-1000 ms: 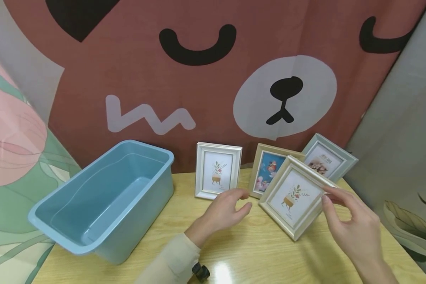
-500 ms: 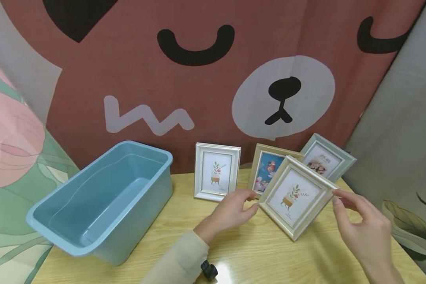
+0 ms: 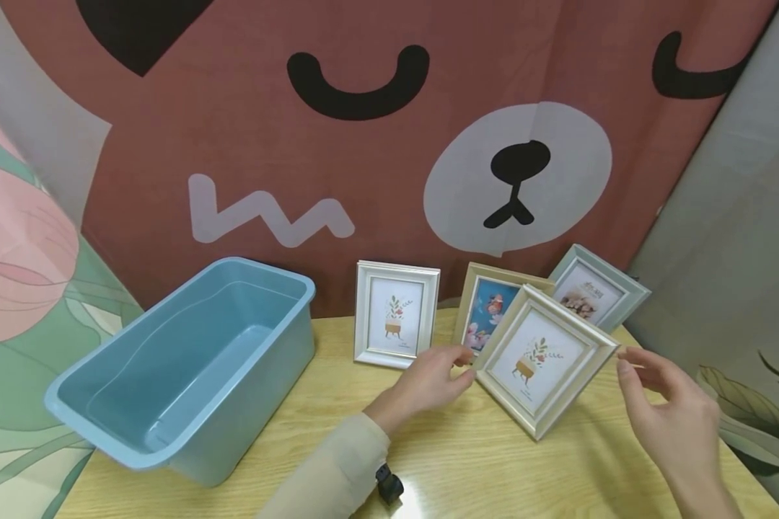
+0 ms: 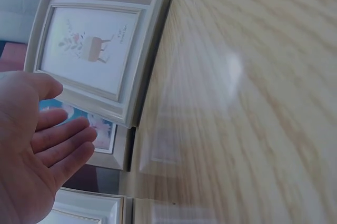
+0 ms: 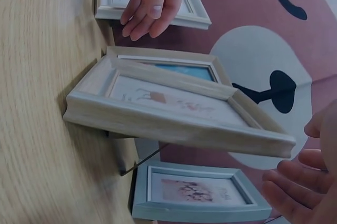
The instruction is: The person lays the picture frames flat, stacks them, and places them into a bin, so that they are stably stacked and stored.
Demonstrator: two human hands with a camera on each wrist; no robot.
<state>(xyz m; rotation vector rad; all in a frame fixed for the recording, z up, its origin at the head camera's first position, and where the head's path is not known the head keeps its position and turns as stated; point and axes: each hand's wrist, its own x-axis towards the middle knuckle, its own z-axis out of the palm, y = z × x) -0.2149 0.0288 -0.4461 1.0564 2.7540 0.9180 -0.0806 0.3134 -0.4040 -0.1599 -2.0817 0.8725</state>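
A champagne-coloured photo frame (image 3: 545, 360) with a potted-plant print stands tilted back on the table, turned slightly askew. My left hand (image 3: 422, 386) is beside its left edge, fingers loosely extended; in the left wrist view the left hand (image 4: 37, 145) has an open palm and grips nothing. Off the frame's right corner is my right hand (image 3: 675, 414), and the right wrist view shows a gap between the frame (image 5: 179, 113) and its relaxed fingers (image 5: 300, 176). Partly hidden behind stand a tan frame (image 3: 464, 310) with a blue picture and a grey-green frame (image 3: 630, 299).
A white frame (image 3: 363, 317) with a similar plant print stands at the table's back, left of the others. The blue plastic bin (image 3: 266, 389) occupies the left side of the wooden table (image 3: 454, 461). Behind hangs a bear-patterned curtain (image 3: 363, 158).
My right hand has let go of the champagne frame's right corner and drawn away to the right. My left hand has shifted right, up to that frame's left edge.
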